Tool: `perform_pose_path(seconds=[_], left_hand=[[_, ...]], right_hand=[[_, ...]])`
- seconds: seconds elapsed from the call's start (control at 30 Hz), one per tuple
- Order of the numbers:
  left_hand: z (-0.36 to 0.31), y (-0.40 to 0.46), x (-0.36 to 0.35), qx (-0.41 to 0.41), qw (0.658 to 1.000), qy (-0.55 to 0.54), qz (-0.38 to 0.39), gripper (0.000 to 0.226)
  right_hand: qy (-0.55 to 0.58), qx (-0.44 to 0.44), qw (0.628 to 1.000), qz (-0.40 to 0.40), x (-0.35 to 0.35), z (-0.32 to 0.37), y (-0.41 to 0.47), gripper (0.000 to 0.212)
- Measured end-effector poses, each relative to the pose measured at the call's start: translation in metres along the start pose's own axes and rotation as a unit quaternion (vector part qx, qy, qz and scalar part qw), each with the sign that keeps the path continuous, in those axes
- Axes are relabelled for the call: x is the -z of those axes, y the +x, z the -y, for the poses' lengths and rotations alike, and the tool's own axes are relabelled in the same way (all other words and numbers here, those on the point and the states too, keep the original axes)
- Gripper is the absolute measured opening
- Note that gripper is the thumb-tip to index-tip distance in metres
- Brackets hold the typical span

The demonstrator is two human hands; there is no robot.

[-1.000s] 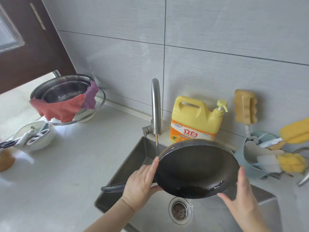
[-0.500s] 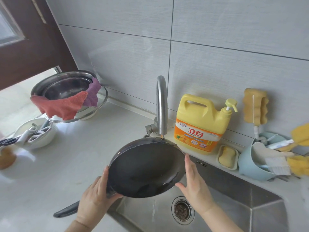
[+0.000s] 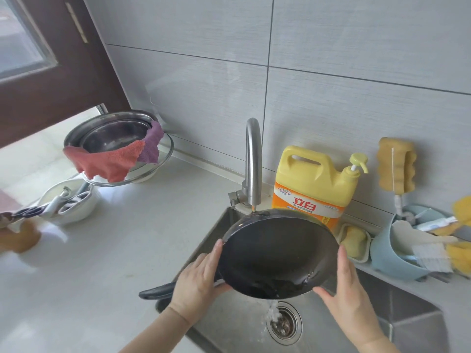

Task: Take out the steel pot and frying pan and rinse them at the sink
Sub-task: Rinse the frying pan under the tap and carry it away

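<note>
The frying pan [image 3: 277, 253] is tilted over the sink [image 3: 413, 324] under the faucet [image 3: 253, 161], draining toward the drain [image 3: 284, 323]: rinsing is underway. The left hand [image 3: 201, 281] grips its rim beside the handle; the right hand [image 3: 344, 291] presses flat-fingered against the opposite edge. Next likely comes setting it aside. The yellow jug [image 3: 314, 184] reads "立白".

The frying pan [image 3: 277, 253] covered the lower part of the detergent jug [image 3: 314, 184] and the sink's [image 3: 413, 314] back wall. The left hand [image 3: 201, 278] hid where the pan's handle [image 3: 156, 293] joined the pan. Cloths [image 3: 114, 159] screened the near rim of the steel pot [image 3: 112, 131]. At the right edge, yellow sponges [image 3: 461, 250] were cut off and blurred; a brown object [image 3: 19, 238] at the left edge was blurred too.
</note>
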State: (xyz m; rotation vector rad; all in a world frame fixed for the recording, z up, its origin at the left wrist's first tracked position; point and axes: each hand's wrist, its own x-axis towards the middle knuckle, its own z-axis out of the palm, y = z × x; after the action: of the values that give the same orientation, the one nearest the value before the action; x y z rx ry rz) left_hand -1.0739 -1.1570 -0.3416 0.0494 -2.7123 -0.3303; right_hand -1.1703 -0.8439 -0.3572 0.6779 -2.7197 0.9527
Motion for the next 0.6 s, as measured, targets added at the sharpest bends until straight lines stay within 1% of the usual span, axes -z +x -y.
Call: perform_pose_path(seconds=[0.07, 0.2, 0.3, 0.4, 0.6], left_hand=[[-0.007, 0.008, 0.000, 0.001, 1.000, -0.019, -0.001, 0.091], [-0.012, 0.021, 0.002, 0.023, 0.998, -0.050, 0.014, 0.107], [-0.004, 0.018, 0.004, 0.029, 0.998, -0.048, 0.006, 0.106], [0.009, 0.007, 0.009, 0.034, 0.999, -0.026, 0.000, 0.096], [0.036, -0.020, 0.018, 0.058, 0.998, -0.006, -0.017, 0.099]], right_hand=[[-0.001, -0.025, 1.000, 0.004, 0.007, -0.007, -0.003, 0.152], [0.001, -0.063, 0.998, 0.021, 0.013, -0.014, -0.005, 0.156], [-0.006, -0.037, 0.999, 0.012, 0.009, -0.009, -0.002, 0.154], [-0.006, 0.013, 1.000, 0.019, -0.002, -0.001, 0.002, 0.150], [0.008, 0.060, 0.997, 0.045, -0.031, 0.027, 0.017, 0.141]])
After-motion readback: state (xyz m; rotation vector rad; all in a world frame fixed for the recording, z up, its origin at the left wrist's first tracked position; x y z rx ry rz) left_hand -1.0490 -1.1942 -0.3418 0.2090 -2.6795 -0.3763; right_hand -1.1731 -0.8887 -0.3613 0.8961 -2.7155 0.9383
